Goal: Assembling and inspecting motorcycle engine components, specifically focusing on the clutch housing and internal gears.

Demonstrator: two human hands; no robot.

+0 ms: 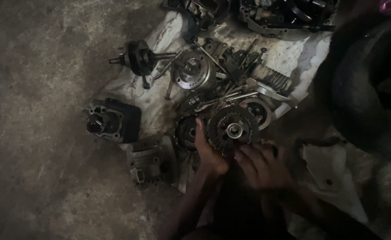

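Both hands meet on a round toothed clutch gear (233, 130) that lies near the middle of the scene on a dirty white cloth (288, 53) spread over the concrete floor (35, 133). The left hand (208, 153) presses its thumb along the gear's left edge, fingers curled loosely beneath. The right hand (262, 164) rests its bent fingers on the gear's near-right rim; whether it grips firmly is hard to tell in the dim light. Farther off lie a crankshaft (140, 58) and a round flywheel (194, 70). To the left sits a dark finned cylinder (113, 120), with a grey cylinder head (151, 162) nearer. A black tyre (368, 84) fills the right side.
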